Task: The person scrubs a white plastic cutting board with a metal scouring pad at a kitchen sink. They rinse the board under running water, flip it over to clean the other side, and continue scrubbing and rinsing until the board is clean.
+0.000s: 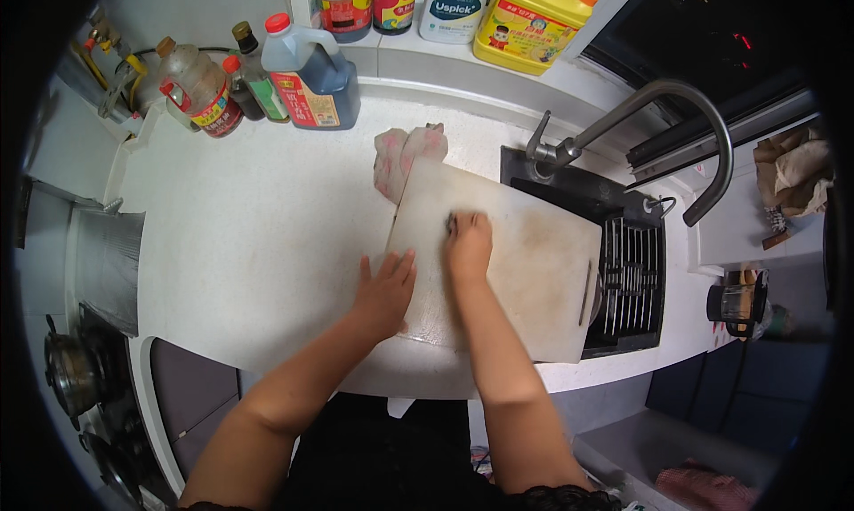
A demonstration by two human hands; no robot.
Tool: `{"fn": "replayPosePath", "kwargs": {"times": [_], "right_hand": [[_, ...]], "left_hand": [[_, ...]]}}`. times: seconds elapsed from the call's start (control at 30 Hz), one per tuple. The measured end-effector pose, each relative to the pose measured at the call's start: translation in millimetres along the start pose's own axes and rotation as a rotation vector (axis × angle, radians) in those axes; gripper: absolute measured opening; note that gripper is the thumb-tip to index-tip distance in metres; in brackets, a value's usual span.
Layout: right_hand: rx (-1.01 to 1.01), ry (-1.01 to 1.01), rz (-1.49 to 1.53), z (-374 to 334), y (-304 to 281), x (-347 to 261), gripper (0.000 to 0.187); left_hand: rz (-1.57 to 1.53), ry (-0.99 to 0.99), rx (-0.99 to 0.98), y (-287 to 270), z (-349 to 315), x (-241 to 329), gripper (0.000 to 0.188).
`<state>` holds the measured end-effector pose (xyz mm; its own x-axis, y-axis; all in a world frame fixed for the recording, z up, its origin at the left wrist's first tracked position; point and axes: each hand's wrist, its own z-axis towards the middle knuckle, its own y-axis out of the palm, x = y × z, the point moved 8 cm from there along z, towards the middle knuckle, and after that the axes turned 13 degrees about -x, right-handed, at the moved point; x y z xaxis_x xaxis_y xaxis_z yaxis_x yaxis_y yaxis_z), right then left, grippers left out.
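A large whitish cutting board with brownish stains lies slanted on the counter, its right part over the dark sink. My right hand is on the board's upper left part, fingers closed and a little blurred. A small dark grey bit shows at its fingertips; its kind cannot be made out. Spread out flat, my left hand rests at the board's left edge, holding nothing. Just beyond the board's far left corner lies a crumpled greyish cloth with pink marks, touching or partly under the board.
At the back left stand several sauce bottles and a jug of dark liquid. A yellow pump jug and a white bottle are on the sill. A grey faucet arches over the sink. A pot sits at far left.
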<state>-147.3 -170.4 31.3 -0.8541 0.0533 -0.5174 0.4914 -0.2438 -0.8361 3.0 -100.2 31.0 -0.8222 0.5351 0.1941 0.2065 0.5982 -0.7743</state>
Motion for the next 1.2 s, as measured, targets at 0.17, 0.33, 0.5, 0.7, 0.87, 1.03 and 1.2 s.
{"fn": "replayPosePath", "kwargs": {"times": [0.17, 0.33, 0.5, 0.7, 0.87, 1.03, 1.2], "right_hand": [[-0.079, -0.015, 0.070, -36.9, -0.8, -8.7, 0.013], [0.021, 0.065, -0.005, 25.8, -0.3, 15.4, 0.013], [-0.048, 0.022, 0.010, -13.2, 2.8, -1.3, 0.012], [-0.009, -0.010, -0.008, 12.3, -0.6, 5.2, 0.010], [-0.033, -0.021, 0.020, 23.1, 4.9, 13.3, 0.010], [-0.102, -0.106, 0.089, -23.0, 1.4, -0.3, 0.012], [0.001, -0.016, 0.050, 30.6, -0.1, 12.1, 0.009]], "left_hand": [[-0.006, 0.002, 0.022, 4.6, 0.8, -0.9, 0.103], [0.014, 0.015, 0.004, -0.5, 1.2, 4.9, 0.102], [0.009, -0.007, 0.008, 4.7, 2.2, -1.2, 0.106], [-0.006, 0.007, 0.008, 4.6, 2.3, -0.1, 0.106], [-0.003, 0.012, -0.025, -3.1, -1.7, 3.0, 0.103], [-0.015, 0.007, -0.015, 0.5, -2.2, -2.4, 0.103], [0.000, 0.010, 0.013, 4.8, 2.6, 0.6, 0.106]]}}
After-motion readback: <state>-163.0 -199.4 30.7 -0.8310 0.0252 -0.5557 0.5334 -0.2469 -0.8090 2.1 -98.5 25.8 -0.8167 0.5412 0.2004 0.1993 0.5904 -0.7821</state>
